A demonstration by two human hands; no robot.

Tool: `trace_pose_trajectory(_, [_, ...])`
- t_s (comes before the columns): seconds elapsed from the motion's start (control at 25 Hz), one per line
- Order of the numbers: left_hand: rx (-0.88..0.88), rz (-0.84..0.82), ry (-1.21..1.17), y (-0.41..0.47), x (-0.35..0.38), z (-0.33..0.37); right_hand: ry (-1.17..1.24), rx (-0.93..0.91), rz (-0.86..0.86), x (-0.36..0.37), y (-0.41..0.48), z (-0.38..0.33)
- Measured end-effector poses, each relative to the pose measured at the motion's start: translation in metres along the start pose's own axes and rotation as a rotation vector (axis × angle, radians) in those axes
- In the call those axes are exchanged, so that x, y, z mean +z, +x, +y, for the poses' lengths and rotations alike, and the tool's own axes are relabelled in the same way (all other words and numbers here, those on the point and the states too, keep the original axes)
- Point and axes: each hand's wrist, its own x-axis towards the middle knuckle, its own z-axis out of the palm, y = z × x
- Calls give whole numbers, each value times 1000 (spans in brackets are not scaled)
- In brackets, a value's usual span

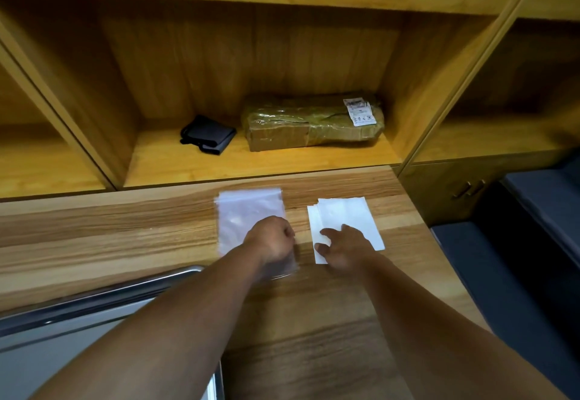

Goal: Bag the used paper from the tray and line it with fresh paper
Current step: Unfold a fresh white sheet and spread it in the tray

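A clear zip bag [248, 214] lies flat on the wooden table, blurred by motion. My left hand [271, 239] rests on the bag's near right corner with its fingers curled; whether it grips the bag I cannot tell. To the right lies a small stack of white paper sheets [348, 220]. My right hand [343, 250] sits on the stack's near left corner, fingers spread and touching the top sheet. A metal tray [103, 300] fills the lower left; its grey inside is partly hidden by my left forearm.
Behind the table stands a wooden shelf unit [251, 161] holding a brown wrapped parcel [314, 123] and a folded black item [207, 134]. The table's right edge [439, 249] drops to dark blue seating [518, 274]. A low cabinet with handles [467, 189] stands at right.
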Motion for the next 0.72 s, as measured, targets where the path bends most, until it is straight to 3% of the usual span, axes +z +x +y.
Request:
trace_pose_trajectory(0.12, [-5, -9, 0, 1, 3, -3, -67, 10, -13, 4, 3, -3])
trace_pose_trajectory(0.28, [-4, -9, -2, 1, 2, -4, 47, 26, 86, -1, 0, -4])
trace_pose_trajectory(0.48, [19, -21, -17, -2, -4, -2, 94, 111, 371, -31, -8, 0])
trace_pose_trajectory(0.72, [39, -20, -178, -3, -7, 11, 636, 186, 684, -73, -23, -2])
